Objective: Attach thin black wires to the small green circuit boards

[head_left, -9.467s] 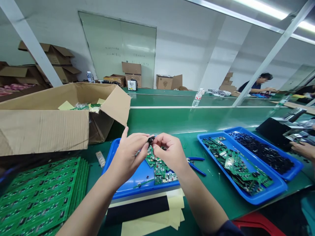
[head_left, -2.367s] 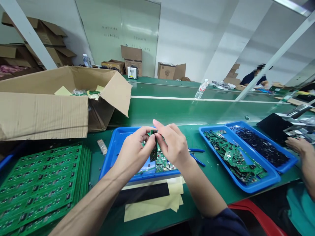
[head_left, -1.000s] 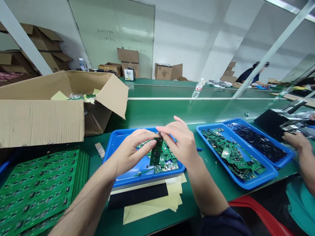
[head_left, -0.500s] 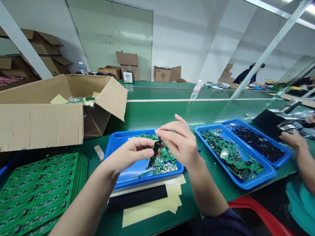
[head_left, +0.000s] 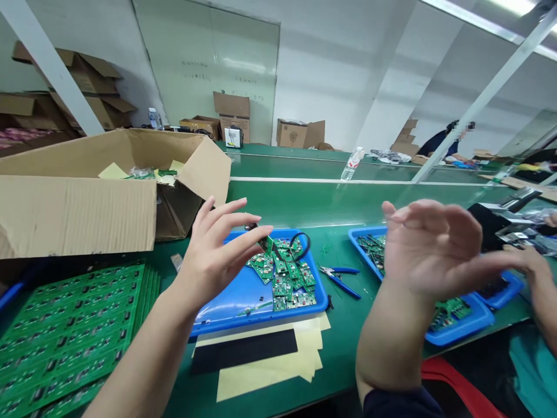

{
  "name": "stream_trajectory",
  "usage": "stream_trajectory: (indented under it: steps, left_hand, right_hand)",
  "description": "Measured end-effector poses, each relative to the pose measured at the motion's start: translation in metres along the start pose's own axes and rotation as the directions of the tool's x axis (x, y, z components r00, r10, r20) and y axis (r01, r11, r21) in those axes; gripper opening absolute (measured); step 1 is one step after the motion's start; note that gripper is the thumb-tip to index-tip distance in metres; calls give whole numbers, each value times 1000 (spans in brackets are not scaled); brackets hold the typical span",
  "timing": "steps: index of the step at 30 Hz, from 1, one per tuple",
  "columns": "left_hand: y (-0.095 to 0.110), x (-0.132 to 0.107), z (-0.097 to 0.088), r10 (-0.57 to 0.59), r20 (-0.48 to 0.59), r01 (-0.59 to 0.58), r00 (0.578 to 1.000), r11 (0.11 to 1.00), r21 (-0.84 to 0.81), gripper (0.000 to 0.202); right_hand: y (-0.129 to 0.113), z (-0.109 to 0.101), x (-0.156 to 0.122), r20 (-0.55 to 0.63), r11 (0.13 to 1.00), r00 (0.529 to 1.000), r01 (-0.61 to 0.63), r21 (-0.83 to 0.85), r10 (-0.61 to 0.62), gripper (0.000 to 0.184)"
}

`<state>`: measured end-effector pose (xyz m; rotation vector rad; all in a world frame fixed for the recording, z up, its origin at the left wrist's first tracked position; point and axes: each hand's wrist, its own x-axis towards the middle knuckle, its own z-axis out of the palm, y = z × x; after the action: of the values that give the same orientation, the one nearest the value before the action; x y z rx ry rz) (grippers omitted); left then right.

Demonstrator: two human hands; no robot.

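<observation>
My left hand [head_left: 213, 249] pinches a small green circuit board [head_left: 267, 244] at its fingertips, above the near blue tray [head_left: 217, 307]. Its thumb is hidden behind the fingers. Loose small green boards [head_left: 282, 284] lie piled in the right half of that tray, with a thin black loop [head_left: 308, 247] at its far right edge. My right hand [head_left: 429, 249] is raised, palm showing and slightly blurred, with fingers and thumb apart and nothing seen in it. Behind that hand, partly covered, is a second blue tray [head_left: 472, 324] of boards.
Blue-handled cutters [head_left: 348, 287] lie between the trays. Large green board panels [head_left: 65, 331] are stacked at left, below an open cardboard box [head_left: 78, 215]. Yellow paper sheets [head_left: 261, 377] and a black strip [head_left: 243, 351] lie in front. A co-worker's arm [head_left: 542, 284] is at right.
My right hand has left the board and swung right, opening over the second tray. My left hand keeps the board and has moved slightly left and up. The cutters have come into view.
</observation>
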<state>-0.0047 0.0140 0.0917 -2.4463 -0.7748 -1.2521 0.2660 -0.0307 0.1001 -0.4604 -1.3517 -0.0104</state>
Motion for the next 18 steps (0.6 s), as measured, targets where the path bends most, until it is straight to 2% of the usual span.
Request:
stream_trajectory:
  steps: [2,3,5,6,8,10,11,13,18]
  left_hand:
    - [8,0,-4,62,-41,-59,997,996,70,24]
    - [11,0,-5,94,-55,-89,994,992,89,26]
    - [15,0,-5,159,-74,-150,984,982,111,31]
    - [16,-1,-5,182,-78,-172,980,978,120,33]
    - [15,-2,-3,198,-93,-184,976,973,139,36]
    - [12,-3,-2,187,-107,-169,977,973,159,38]
    - [10,-3,-1,182,-118,-161,976,973,168,38]
    - [7,-4,1,171,-148,-142,974,972,187,38]
    - [3,-6,5,31,-164,-1,986,984,179,35]
  right_hand:
    - [10,-2,1,-31,987,987,-159,7,159,41]
    - [12,1,-1,5,976,976,-219,-1,219,36]
    - [9,15,-7,178,950,934,-313,-7,309,27]
    - [5,23,-11,303,929,885,-370,-5,354,25]
    - [-6,40,-19,524,859,723,-510,-33,450,27]
    - [-13,55,-27,634,778,576,-624,-68,517,33]
    - [-15,61,-30,655,746,536,-663,-65,533,34]
    - [-16,69,-37,663,703,525,-711,-2,534,36]
    - [-17,82,-46,577,586,610,-768,259,543,36]
